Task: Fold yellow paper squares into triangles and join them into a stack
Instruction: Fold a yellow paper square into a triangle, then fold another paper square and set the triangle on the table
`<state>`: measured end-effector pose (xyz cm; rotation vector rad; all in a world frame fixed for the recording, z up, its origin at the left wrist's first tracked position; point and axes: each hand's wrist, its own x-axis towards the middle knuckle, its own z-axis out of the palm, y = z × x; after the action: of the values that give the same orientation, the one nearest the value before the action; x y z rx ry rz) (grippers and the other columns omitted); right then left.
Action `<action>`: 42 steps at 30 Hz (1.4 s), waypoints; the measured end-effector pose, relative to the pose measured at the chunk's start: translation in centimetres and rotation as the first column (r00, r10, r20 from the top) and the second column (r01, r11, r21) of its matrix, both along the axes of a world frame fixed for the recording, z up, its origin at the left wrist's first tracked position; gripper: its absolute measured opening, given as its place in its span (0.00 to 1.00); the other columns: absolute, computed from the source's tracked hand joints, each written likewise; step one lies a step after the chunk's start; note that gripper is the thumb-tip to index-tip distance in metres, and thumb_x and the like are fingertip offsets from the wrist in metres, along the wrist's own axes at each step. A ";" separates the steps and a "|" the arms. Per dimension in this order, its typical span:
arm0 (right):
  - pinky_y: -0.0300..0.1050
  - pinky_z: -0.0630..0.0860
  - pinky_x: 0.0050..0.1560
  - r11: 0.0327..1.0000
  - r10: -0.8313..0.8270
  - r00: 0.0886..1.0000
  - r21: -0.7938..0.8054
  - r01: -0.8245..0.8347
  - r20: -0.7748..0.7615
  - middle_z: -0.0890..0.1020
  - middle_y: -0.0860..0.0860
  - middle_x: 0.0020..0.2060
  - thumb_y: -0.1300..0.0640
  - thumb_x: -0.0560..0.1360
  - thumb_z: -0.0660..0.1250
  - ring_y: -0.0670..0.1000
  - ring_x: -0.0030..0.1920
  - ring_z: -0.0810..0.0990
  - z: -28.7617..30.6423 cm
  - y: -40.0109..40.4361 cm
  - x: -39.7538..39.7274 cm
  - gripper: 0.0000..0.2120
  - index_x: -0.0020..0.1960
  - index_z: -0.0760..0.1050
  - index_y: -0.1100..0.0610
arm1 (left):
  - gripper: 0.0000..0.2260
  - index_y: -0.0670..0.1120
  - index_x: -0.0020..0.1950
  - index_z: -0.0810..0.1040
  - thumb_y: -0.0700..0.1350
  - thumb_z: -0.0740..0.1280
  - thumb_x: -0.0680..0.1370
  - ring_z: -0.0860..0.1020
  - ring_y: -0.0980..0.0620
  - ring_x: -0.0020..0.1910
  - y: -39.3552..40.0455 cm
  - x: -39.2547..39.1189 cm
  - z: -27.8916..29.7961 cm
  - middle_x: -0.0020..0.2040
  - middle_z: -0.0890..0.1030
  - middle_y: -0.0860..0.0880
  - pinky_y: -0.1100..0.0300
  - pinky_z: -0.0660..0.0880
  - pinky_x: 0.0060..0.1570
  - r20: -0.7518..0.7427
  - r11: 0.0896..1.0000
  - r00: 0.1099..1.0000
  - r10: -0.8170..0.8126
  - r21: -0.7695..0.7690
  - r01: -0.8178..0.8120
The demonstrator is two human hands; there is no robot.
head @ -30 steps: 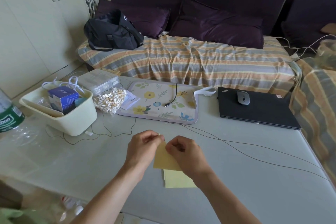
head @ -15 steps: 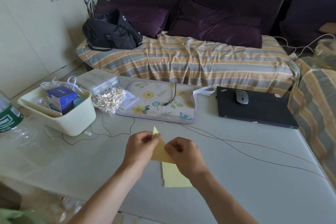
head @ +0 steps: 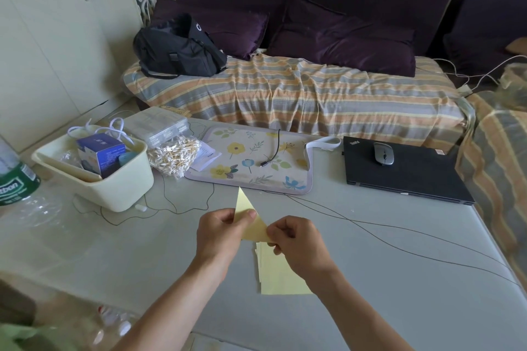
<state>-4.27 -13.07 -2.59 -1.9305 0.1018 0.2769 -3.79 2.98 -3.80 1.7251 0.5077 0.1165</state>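
Now you are in the folding step, left hand and right hand both pinching the yellow triangle; next, I think, sharpen its crease, then lay it by the yellow squares on the worktop.

1. A home living room: a dark purple sofa with cushions and a striped cover
2. A black bag on the sofa's left end
3. Just before the sofa, a table bearing a closed laptop and floral mat

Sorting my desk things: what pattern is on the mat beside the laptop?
Flowers and leaves on pale cloth, on the mat; head view.
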 end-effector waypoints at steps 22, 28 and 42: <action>0.32 0.69 0.26 0.957 -0.290 0.948 -0.064 0.283 -0.134 0.85 0.47 0.30 0.60 0.75 0.67 0.48 0.38 0.86 -4.9 1.3 3.9 0.08 0.41 0.83 0.54 | 0.07 0.51 0.33 0.62 0.40 0.58 0.62 0.61 0.49 0.39 0.3 -1.6 -3.5 0.35 0.62 0.50 0.54 0.58 0.43 -0.388 0.957 0.886 -0.254 0.030 0.287; 0.33 0.72 0.35 0.960 -0.276 0.961 -0.061 0.275 -0.021 0.87 0.47 0.47 0.61 0.78 0.66 0.33 0.37 0.81 -5.4 2.1 5.5 0.12 0.58 0.80 0.51 | 0.08 0.55 0.38 0.70 0.41 0.62 0.66 0.71 0.53 0.40 1.6 -1.6 -4.3 0.44 0.73 0.51 0.58 0.67 0.47 -0.416 0.977 0.887 -0.202 -0.016 0.215; 0.45 0.71 0.64 0.596 0.263 0.965 -0.785 -0.170 -0.009 0.71 0.50 0.66 0.45 0.80 0.64 0.54 0.66 0.68 -6.3 -0.3 0.3 0.22 0.69 0.70 0.55 | 0.10 0.53 0.44 0.77 0.38 0.65 0.70 0.76 0.47 0.44 0.9 -1.4 -3.9 0.44 0.77 0.50 0.57 0.74 0.49 -0.434 0.968 0.871 -0.230 -0.008 0.252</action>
<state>-3.96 -13.40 -8.88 -2.8548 -0.1164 0.3190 -5.22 3.92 -7.66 1.8532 0.6092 -0.4496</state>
